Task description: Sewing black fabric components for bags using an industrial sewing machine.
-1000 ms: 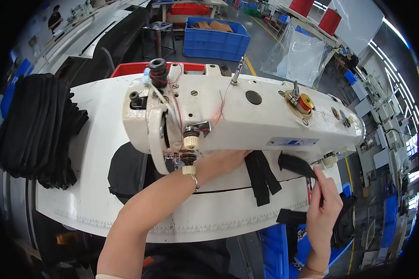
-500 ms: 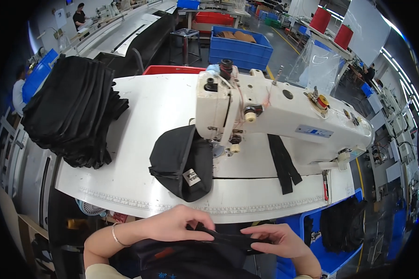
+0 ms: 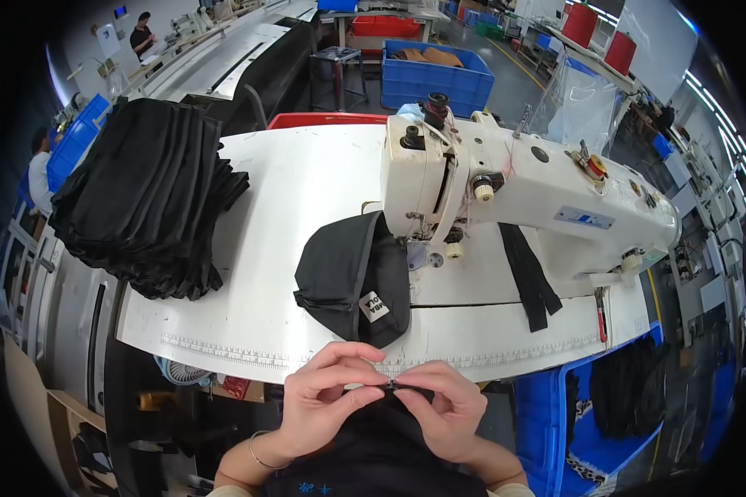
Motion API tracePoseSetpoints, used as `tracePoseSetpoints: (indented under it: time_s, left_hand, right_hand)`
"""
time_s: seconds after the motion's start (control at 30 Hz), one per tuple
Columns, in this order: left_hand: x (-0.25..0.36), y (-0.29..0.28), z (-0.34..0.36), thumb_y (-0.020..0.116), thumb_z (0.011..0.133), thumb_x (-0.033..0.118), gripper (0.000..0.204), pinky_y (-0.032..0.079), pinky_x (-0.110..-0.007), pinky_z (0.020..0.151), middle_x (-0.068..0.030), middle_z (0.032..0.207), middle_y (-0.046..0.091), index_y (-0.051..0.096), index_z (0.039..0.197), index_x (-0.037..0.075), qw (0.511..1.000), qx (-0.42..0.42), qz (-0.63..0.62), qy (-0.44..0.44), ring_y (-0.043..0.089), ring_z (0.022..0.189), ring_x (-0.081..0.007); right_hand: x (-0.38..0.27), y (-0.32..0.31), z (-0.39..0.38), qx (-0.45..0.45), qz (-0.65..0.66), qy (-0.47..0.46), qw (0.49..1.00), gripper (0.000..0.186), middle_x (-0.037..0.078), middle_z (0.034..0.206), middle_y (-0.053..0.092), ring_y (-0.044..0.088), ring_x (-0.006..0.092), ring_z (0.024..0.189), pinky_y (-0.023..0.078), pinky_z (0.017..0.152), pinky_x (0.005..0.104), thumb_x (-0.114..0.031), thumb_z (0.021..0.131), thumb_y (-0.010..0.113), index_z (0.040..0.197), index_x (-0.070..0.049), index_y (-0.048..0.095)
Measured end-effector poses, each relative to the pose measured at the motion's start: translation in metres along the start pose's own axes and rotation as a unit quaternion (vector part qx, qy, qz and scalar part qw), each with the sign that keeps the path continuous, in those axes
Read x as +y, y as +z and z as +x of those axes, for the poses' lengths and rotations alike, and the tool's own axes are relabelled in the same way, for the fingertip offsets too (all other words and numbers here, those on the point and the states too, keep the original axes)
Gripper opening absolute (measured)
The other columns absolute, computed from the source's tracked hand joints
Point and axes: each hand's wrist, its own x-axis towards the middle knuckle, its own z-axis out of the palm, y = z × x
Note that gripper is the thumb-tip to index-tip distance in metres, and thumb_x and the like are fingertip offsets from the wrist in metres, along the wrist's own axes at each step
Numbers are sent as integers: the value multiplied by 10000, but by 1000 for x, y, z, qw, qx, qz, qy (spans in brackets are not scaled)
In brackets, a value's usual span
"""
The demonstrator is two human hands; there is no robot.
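Observation:
Over the table's front edge, my left hand point(image 3: 327, 402) and my right hand point(image 3: 446, 407) meet, thumbs and fingertips pinched together. Between them is a narrow black strip point(image 3: 404, 387) with a small shiny bit at the middle; its exact kind is too small to make out. Beyond my hands, a black fabric pouch point(image 3: 331, 269) with a white label lies partly under the head of a white sewing machine point(image 3: 530, 182). Black fabric strips point(image 3: 524, 273) rest on the table below the machine's arm.
A tall stack of black fabric pieces point(image 3: 141, 199) stands on the left of the white table point(image 3: 286, 178). Red-handled snips point(image 3: 602, 319) lie near its right edge. A blue bin point(image 3: 584, 439) with black pieces stands below right; another blue bin point(image 3: 435, 79) stands behind.
My hands have risen toward the table edge and come together, closing on the strip that was stretched between them. The view has shifted slightly; the pouch and stack lie as before.

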Motion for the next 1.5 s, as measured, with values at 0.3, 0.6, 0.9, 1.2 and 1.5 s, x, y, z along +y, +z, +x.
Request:
tracePoseSetpoints:
  time_s: [0.3,0.6,0.9,1.2,1.5]
  left_hand:
    - [-40,-20,-32,482,948,52,89,485,-334,884,-121,996,599,492,1027,12,920,281,-273,-21,609,945,-220]
    - [16,-84,-76,606,898,137,157,529,-328,740,-98,818,585,498,932,27,945,245,-209,60,614,755,-211]
    - [17,5,-10,616,867,48,67,434,-294,785,-98,1034,531,612,911,-2,981,-192,11,-30,533,915,-199]
    - [-38,17,55,583,673,43,380,468,-332,771,-158,976,552,557,1029,-90,663,-136,716,169,539,874,-277]
    - [-13,-26,126,616,665,88,231,378,-323,615,-54,748,507,601,879,2,783,-149,589,130,486,711,-209]
  right_hand:
    - [21,-7,-28,370,269,65,887,160,145,1011,598,597,197,923,474,871,273,-74,947,486,1049,42,531]
    - [-20,-105,-60,166,341,211,901,198,46,753,506,420,102,587,361,531,216,-181,966,480,916,-2,549]
    - [-5,-11,-48,-148,-11,50,988,217,118,951,656,658,217,868,517,746,245,21,819,658,1034,37,629]
    - [3,-25,-31,-21,183,204,961,254,171,902,657,665,206,750,552,678,287,94,895,490,1139,69,555]
    - [85,-73,89,-174,-461,-263,829,411,144,1011,625,603,271,962,491,849,357,-48,727,571,1131,25,584]
